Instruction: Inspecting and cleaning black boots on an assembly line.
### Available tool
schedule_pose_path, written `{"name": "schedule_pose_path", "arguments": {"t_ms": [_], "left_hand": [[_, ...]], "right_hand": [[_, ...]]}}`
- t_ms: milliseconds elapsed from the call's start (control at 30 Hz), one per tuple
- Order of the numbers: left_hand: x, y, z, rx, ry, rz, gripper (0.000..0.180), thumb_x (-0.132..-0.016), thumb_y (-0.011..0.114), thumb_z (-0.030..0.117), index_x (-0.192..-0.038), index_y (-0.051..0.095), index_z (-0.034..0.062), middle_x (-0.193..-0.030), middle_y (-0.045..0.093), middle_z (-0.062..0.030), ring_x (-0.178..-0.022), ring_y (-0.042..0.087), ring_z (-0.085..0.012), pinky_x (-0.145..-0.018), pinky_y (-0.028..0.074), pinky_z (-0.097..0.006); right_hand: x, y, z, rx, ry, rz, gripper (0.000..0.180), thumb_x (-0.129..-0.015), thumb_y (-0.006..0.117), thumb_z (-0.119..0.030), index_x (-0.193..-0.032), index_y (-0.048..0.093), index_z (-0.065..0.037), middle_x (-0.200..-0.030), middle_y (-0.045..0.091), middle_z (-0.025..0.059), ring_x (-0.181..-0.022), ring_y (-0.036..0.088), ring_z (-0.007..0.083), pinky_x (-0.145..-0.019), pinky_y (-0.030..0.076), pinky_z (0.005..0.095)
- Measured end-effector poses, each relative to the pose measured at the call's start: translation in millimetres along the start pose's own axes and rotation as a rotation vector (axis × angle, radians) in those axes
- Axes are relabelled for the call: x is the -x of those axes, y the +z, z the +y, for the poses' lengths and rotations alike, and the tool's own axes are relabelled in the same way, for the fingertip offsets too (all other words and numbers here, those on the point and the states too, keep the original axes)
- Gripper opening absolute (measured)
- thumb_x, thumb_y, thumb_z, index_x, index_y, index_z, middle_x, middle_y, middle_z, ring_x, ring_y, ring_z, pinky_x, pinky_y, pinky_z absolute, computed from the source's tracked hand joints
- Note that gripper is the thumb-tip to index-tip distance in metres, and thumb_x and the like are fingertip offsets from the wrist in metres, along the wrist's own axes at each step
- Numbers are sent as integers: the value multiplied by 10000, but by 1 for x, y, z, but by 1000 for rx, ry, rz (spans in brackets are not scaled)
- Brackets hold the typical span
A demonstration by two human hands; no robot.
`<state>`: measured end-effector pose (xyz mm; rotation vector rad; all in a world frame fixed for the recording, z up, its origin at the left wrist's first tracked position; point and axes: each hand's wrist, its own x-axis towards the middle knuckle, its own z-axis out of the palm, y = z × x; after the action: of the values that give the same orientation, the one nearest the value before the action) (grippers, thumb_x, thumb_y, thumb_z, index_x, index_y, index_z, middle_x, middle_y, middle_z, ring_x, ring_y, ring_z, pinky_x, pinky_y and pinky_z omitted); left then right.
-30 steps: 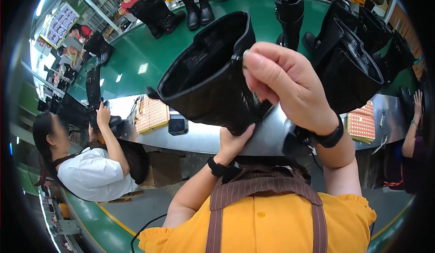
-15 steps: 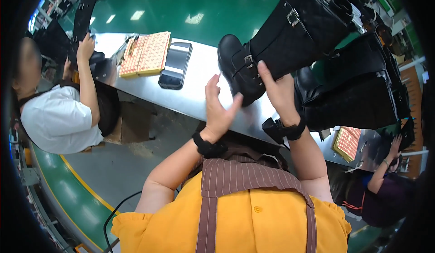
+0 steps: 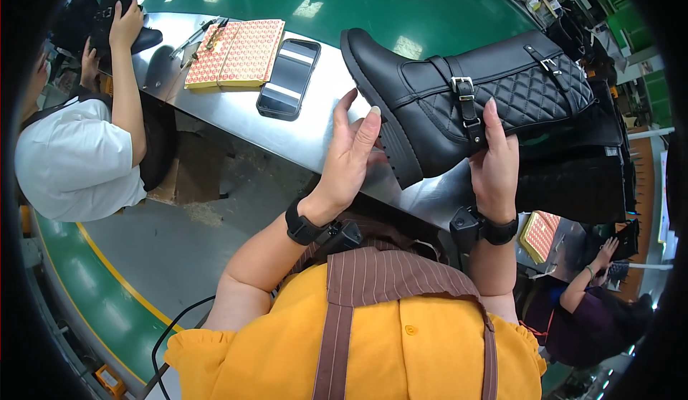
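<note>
Centrally, right of the frame's middle, a black leather boot with quilted shaft and two buckled straps (image 3: 466,106) lies on its side above the grey metal workbench (image 3: 236,117), toe toward the frame's centre, shaft toward the upper right. The right hand (image 3: 494,160) grips the boot from below at the ankle, fingers laid across the lower strap. The left hand (image 3: 351,153) is spread wide, palm facing the ridged sole, fingertips touching or just beside the sole edge. Further black boots (image 3: 573,178) lie behind, at right. On the workbench, upper left, a black smartphone (image 3: 289,79) lies just beside an orange patterned flat box (image 3: 235,53). A co-worker in a white shirt (image 3: 72,163) sits at far left.
</note>
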<state>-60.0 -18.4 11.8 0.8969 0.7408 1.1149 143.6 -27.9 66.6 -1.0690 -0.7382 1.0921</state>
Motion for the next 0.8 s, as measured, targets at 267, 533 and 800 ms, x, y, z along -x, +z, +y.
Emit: {"name": "schedule_pose_path", "arguments": {"t_ms": [267,533,800], "left_hand": [[5,5,6,54,88,12,763,-1023,517,414,-1476,69,-7,-1065,615,-144,-917,625,-139,-703,543,-251],[5,8,13,131,12,102,792,-982,584,452,-1414,128,-30,-1006,626,-146,-775,651,-140,-620,537,-252],[3,14,22,141,-105,175,563,-1014,521,459,-1382,337,76,-984,521,-25,-725,522,-54,-591,435,-214]], "right_hand": [[2,-1,-2,15,55,-5,257,-1011,581,-227,-1059,665,11,-1031,708,74,-887,699,136,-789,567,280],[8,-9,1,42,122,67,279,-994,621,-269,-838,684,-46,-800,651,-13,-673,593,36,-591,473,206],[8,-15,4,78,134,-65,270,-995,606,-255,-1006,696,-1,-955,723,72,-809,708,140,-707,569,271]]}}
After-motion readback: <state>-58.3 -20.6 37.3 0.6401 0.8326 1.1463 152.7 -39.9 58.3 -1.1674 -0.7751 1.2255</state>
